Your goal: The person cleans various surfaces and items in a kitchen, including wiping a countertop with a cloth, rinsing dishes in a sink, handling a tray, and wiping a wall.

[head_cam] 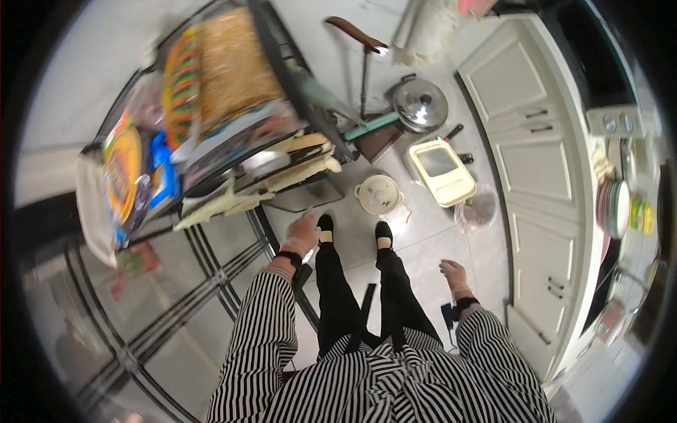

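Observation:
My left hand (303,232), in a clear thin glove, hangs near the edge of a cluttered wire shelf; its fingers are blurred and I see nothing in them. My right hand (454,272), gloved too, is held over the floor at the right, fingers loosely curled, with no object seen in it. On the floor between the shelf and the cabinets stand a cream lidded pot (379,194), a cream rectangular lidded container (443,173), a clear plastic tub (477,209) and a steel pan with a glass lid (420,104).
The shelf holds a large bag of tan food (238,69) and bright packets (121,174). Near the pan are a mint-green bar (372,126) and a brown dustpan (378,143). White cabinets (536,164) line the right, with stacked plates (613,209) above. A glass door or panel lies lower left.

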Demonstrator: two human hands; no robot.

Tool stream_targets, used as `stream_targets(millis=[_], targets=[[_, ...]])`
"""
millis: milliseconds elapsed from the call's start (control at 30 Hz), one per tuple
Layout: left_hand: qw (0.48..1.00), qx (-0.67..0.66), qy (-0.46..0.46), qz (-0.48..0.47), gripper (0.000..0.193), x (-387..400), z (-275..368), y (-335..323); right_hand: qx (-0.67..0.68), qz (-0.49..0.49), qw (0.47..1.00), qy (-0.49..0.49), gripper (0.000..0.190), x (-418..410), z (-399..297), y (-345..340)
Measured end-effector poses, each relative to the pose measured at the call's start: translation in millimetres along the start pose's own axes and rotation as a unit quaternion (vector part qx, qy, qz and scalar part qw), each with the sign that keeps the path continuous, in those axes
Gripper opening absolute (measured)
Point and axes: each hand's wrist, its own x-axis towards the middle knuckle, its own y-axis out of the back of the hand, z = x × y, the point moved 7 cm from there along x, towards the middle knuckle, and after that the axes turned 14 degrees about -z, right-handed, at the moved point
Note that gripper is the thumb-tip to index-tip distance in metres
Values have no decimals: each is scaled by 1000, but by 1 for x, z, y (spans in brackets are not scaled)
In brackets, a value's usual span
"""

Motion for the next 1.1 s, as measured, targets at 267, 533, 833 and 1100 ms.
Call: stream_targets(millis=[267, 533, 833, 1100], targets=[[957, 276, -7, -91, 41, 178, 13, -10, 179, 94, 965, -166, 31, -83, 170, -40], [926, 362, 63, -87, 30, 255, -26, -38, 282, 58, 927, -243, 27, -131, 229, -145], [889, 455, -33, -49, 27, 245, 2, -32, 381, 78, 901, -190, 26, -122, 211, -187], [882, 467, -21, -57, 32, 228, -4, -18, 381, 89, 898, -202, 27, -124, 182, -178]])
